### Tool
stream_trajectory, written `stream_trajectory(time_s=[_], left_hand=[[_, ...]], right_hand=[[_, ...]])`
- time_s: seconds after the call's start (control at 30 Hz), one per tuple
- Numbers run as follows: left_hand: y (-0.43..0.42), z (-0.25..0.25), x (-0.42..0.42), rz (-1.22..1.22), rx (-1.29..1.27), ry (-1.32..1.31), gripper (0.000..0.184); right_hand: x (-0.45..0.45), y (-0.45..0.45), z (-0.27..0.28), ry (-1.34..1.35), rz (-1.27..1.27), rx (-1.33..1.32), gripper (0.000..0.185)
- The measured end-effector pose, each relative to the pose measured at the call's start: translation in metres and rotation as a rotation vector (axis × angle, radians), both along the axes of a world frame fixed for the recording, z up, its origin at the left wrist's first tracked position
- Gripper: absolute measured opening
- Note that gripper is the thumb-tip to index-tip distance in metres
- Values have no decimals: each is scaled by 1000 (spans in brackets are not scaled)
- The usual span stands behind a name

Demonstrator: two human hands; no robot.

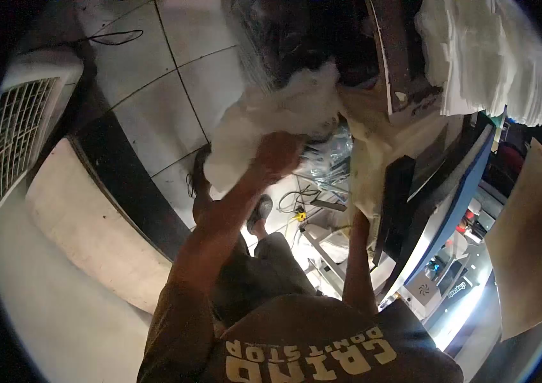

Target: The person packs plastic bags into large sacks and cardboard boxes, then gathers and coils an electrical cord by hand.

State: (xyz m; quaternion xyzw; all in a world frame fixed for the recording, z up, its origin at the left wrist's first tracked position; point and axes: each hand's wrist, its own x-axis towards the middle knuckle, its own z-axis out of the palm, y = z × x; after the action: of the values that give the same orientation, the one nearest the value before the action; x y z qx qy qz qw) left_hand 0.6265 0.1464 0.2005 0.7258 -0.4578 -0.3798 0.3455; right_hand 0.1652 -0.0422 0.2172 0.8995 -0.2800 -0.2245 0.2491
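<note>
White plastic bag [239, 137], crumpled and see-through in places, spreads directly around the far side and left side of your left hand [278, 153]; this is the relation to mind. Its long axis slants from near left to far right, roughly in line with your left forearm [210, 246], so your left hand lies along its near right edge rather than across its end. You seem to touch it there, but your fingers are blurred, and I cannot tell whether they pinch the plastic or only press on it.

Your left hand is clearly the nearer one. Your right forearm [360, 262] reaches up to the pale yellowish sheet [368, 166], well to the right of the white plastic bag (your right hand is hidden at that sheet, so I cannot tell what it holds). Between the two sits a clear plastic bundle [330, 159], just beside your left fingers. Dark plastic [296, 41] lies beyond the white plastic bag, and floor tiles [153, 115] show to its left.
</note>
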Motion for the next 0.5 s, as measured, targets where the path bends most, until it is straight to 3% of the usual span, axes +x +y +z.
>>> stream_trajectory(time_s=[0.03,0.1,0.17,0.23,0.3,0.37,0.43,0.5], left_hand=[[-22,18,0,-130,23,45,33],[-83,8,-38,-344,-129,16,31],[-114,25,-56,-399,-347,29,34],[-175,-22,-154,-130,-539,181,30],[-215,-59,-208,-14,-649,244,29],[-235,-80,-206,291,-510,447,32],[-277,-67,-178,449,-252,687,36],[-216,-49,-73,531,85,1440,43]], right_hand=[[-17,-2,3,33,216,-119,38],[24,36,38,114,-218,193,31],[86,77,71,166,-615,386,27],[169,114,109,35,-1087,420,32],[177,126,114,-68,-1062,377,34],[158,131,112,-168,-1038,335,36],[127,121,93,-238,-978,475,36],[170,126,101,-72,-1224,467,37]])
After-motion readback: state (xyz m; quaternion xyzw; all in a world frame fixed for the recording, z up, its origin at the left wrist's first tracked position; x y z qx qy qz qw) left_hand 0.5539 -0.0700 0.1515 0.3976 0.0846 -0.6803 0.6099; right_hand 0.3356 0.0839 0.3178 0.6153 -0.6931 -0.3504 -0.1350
